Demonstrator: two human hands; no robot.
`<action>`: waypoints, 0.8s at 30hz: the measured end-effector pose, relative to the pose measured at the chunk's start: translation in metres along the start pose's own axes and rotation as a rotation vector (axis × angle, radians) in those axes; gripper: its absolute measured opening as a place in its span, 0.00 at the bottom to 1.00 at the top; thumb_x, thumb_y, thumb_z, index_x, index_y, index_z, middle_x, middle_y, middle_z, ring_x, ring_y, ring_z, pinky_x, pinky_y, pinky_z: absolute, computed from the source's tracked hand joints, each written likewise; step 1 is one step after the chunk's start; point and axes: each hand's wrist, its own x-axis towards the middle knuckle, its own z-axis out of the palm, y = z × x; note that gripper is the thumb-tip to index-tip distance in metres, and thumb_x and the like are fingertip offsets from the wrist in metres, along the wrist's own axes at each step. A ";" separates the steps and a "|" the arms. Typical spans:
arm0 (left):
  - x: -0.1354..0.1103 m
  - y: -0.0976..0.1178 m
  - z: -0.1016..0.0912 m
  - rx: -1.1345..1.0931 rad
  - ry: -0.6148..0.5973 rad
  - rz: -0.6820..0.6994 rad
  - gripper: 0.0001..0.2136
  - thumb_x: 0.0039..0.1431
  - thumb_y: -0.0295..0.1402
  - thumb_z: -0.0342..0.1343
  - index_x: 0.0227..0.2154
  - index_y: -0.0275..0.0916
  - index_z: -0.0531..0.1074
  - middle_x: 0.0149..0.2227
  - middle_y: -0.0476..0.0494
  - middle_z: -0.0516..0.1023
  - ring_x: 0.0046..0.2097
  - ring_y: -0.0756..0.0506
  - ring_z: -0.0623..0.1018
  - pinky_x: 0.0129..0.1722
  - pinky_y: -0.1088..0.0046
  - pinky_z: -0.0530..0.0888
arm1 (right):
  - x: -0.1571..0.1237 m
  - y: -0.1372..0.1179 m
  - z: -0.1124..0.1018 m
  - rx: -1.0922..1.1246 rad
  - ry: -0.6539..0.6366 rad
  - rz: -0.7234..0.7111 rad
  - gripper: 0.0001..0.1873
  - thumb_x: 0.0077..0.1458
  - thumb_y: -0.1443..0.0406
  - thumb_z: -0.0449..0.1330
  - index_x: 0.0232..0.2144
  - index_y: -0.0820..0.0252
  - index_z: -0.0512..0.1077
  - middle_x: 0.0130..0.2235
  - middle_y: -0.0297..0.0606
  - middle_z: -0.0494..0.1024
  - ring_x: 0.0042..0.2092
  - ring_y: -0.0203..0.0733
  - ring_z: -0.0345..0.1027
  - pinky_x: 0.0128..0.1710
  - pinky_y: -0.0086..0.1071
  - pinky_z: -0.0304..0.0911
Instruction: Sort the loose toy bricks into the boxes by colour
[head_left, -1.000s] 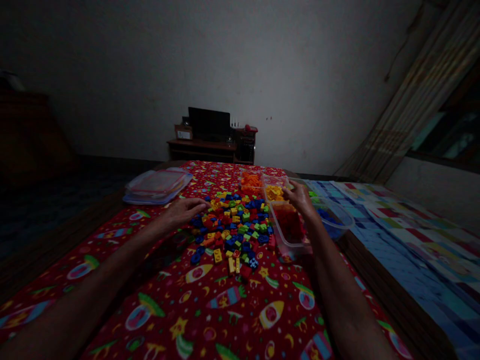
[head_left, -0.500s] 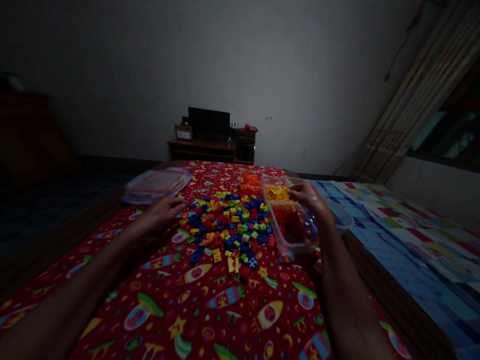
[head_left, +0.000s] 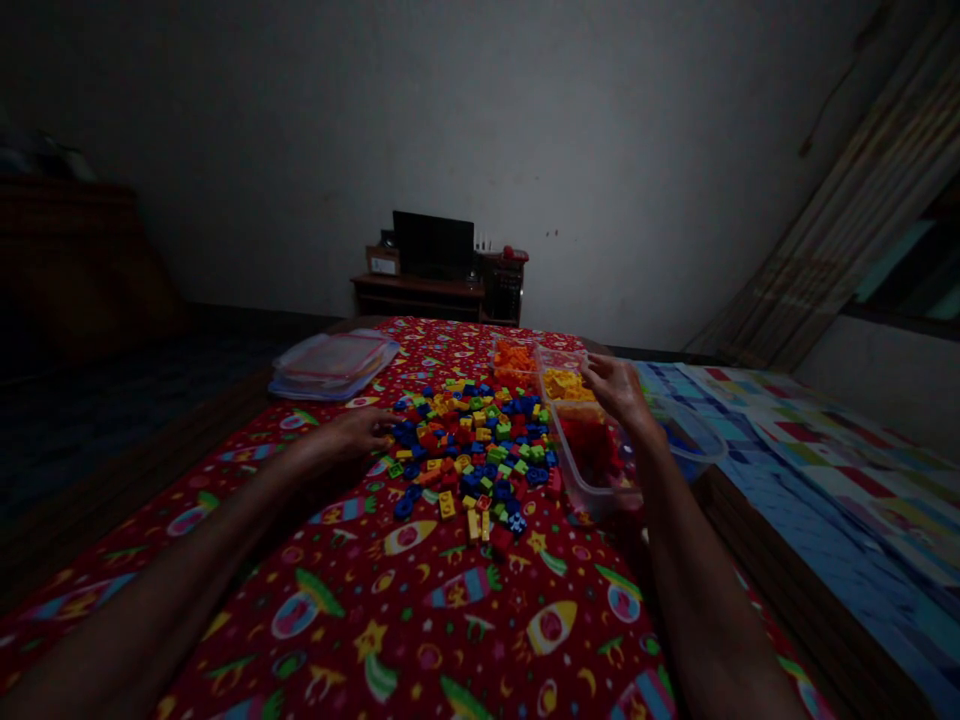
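A heap of small toy building bricks (head_left: 469,440) in red, blue, green, yellow and orange lies on a red patterned cloth (head_left: 420,640). My left hand (head_left: 358,434) is at the heap's left edge, fingers stretched out and apart against the blue bricks. Over the right rim of a clear box of yellow bricks (head_left: 564,384), my right hand (head_left: 619,388) is held with its fingers together; whatever may be between them is hidden. Nearer me stands a clear box (head_left: 592,498) of red bricks, and behind the yellow ones are orange bricks (head_left: 514,357) in another box.
Stacked clear lids (head_left: 334,362) lie at the far left of the cloth. Right of my right forearm is a clear tub (head_left: 701,440) with blue pieces. A wooden edge (head_left: 780,570) runs along the right side, and a monitor (head_left: 433,243) stands by the wall.
My left hand has moved right and nearer me, to the heap's edge. My right hand has risen slightly from the yellow bricks towards the box's rim. The view has shifted a little left.
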 end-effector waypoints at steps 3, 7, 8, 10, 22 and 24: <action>0.000 0.006 0.002 -0.034 -0.039 0.004 0.24 0.39 0.42 0.55 0.43 0.41 0.76 0.45 0.43 0.79 0.46 0.39 0.76 0.43 0.70 0.72 | -0.009 -0.034 0.002 -0.029 -0.077 -0.108 0.14 0.53 0.68 0.54 0.38 0.67 0.77 0.36 0.45 0.79 0.35 0.40 0.71 0.36 0.31 0.63; -0.002 0.011 0.005 -0.128 -0.116 -0.015 0.32 0.43 0.43 0.54 0.54 0.37 0.67 0.37 0.43 0.80 0.38 0.40 0.78 0.34 0.70 0.73 | -0.032 -0.080 0.008 -0.041 -0.410 -0.295 0.11 0.50 0.72 0.53 0.27 0.66 0.76 0.25 0.36 0.74 0.27 0.32 0.62 0.28 0.26 0.52; -0.003 0.013 0.006 -0.156 -0.135 -0.007 0.34 0.44 0.43 0.53 0.57 0.36 0.63 0.34 0.44 0.80 0.36 0.41 0.77 0.33 0.70 0.73 | -0.039 -0.089 0.012 -0.063 -0.481 -0.327 0.11 0.49 0.74 0.53 0.25 0.66 0.75 0.23 0.34 0.72 0.26 0.31 0.60 0.26 0.26 0.49; -0.004 0.019 0.008 -0.197 -0.185 0.032 0.37 0.46 0.43 0.52 0.60 0.34 0.57 0.31 0.46 0.79 0.33 0.42 0.76 0.31 0.71 0.72 | -0.053 -0.102 0.025 -0.112 -0.575 -0.387 0.10 0.48 0.75 0.53 0.24 0.65 0.74 0.23 0.33 0.70 0.25 0.30 0.56 0.26 0.27 0.46; -0.015 0.046 0.018 0.314 -0.125 0.110 0.13 0.46 0.34 0.51 0.36 0.36 0.68 0.34 0.44 0.74 0.34 0.45 0.72 0.29 0.74 0.66 | -0.107 -0.083 0.110 -0.263 -0.465 -0.688 0.09 0.56 0.71 0.52 0.34 0.62 0.72 0.34 0.41 0.73 0.38 0.39 0.62 0.39 0.30 0.52; -0.014 0.046 0.020 0.325 -0.116 0.137 0.10 0.47 0.32 0.50 0.33 0.37 0.68 0.32 0.46 0.74 0.33 0.46 0.72 0.29 0.75 0.65 | -0.106 -0.082 0.110 -0.275 -0.465 -0.664 0.08 0.56 0.70 0.52 0.33 0.62 0.72 0.33 0.41 0.73 0.38 0.39 0.61 0.37 0.30 0.52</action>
